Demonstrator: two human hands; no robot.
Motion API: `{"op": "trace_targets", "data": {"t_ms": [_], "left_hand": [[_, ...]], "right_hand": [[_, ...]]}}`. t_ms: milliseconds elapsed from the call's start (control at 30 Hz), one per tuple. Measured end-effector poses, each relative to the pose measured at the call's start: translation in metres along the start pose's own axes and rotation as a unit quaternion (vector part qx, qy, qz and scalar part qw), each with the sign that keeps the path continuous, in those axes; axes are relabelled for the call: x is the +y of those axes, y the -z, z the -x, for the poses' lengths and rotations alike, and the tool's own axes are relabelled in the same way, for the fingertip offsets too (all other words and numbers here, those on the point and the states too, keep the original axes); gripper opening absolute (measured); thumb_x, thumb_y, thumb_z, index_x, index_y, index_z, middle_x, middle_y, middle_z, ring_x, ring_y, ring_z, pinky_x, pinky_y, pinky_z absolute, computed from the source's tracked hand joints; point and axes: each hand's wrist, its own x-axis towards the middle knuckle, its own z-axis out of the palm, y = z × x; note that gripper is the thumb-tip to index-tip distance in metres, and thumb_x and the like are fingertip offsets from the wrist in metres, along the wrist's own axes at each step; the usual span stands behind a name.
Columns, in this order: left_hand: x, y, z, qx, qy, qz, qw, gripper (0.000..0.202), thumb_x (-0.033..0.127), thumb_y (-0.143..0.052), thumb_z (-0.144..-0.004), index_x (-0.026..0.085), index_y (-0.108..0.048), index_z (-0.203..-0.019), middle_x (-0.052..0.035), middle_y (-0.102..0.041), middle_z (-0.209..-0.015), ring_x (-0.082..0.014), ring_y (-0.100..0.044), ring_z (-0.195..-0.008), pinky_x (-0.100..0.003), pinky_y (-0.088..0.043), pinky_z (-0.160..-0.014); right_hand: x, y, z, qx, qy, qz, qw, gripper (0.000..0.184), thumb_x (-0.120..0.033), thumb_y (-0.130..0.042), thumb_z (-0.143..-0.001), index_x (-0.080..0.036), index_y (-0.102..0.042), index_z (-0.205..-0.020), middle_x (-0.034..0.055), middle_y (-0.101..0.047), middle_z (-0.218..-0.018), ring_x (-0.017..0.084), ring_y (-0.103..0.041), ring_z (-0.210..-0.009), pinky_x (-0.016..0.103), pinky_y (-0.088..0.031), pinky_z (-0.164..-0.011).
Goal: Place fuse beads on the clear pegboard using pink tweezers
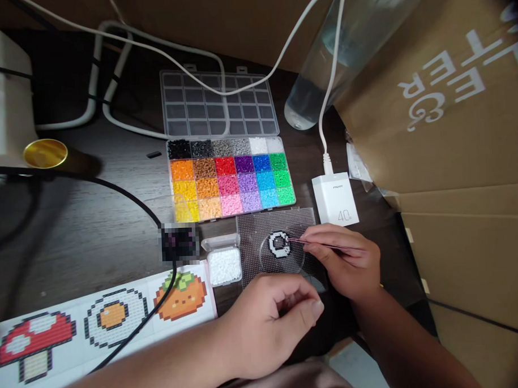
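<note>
My right hand (344,259) pinches thin pink tweezers (315,244), whose tip touches a small black-and-white bead pattern (280,244) on a clear pegboard (260,228). My left hand (272,321) rests on the near edge of the pegboard, its fingers curled into a loose fist; I cannot see anything in it. A small open tub of white beads (223,265) stands just left of the pegboard. Beyond it lies a compartment box of coloured beads (230,178), lid (219,105) open.
A pattern sheet (102,324) with mushroom, egg and orange pictures lies at the front left, crossed by a black cable (127,196). A white charger (335,198) sits right of the bead box, a clear bottle (323,73) behind it, cardboard boxes (452,125) along the right.
</note>
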Motion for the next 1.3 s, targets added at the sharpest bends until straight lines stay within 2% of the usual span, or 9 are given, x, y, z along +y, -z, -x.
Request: {"op": "trace_targets", "data": {"t_ms": [600, 1300], "left_hand": [[-0.0008, 0.0005, -0.0017, -0.002, 0.0, -0.003, 1.0, 0.033, 0.042, -0.05, -0.094, 0.014, -0.061, -0.082, 0.0002, -0.056, -0.069, -0.0075, -0.043, -0.06, -0.021, -0.033, -0.055], [0.0006, -0.0005, -0.0008, -0.002, 0.004, -0.002, 1.0, 0.032, 0.042, -0.05, -0.094, 0.014, -0.06, -0.081, 0.0003, -0.055, -0.069, -0.0077, -0.043, -0.061, -0.021, -0.034, -0.055]], "right_hand": [[0.0018, 0.0003, 0.0012, -0.001, 0.018, -0.001, 1.0, 0.029, -0.003, -0.071, -0.079, -0.027, -0.078, -0.094, -0.0003, -0.076, -0.093, 0.013, -0.072, -0.083, 0.023, -0.059, -0.076], [0.0026, -0.0009, 0.0, 0.007, 0.005, -0.006, 1.0, 0.028, -0.004, -0.07, -0.08, -0.028, -0.078, -0.091, -0.0016, -0.077, -0.092, 0.012, -0.073, -0.082, 0.02, -0.059, -0.074]]}}
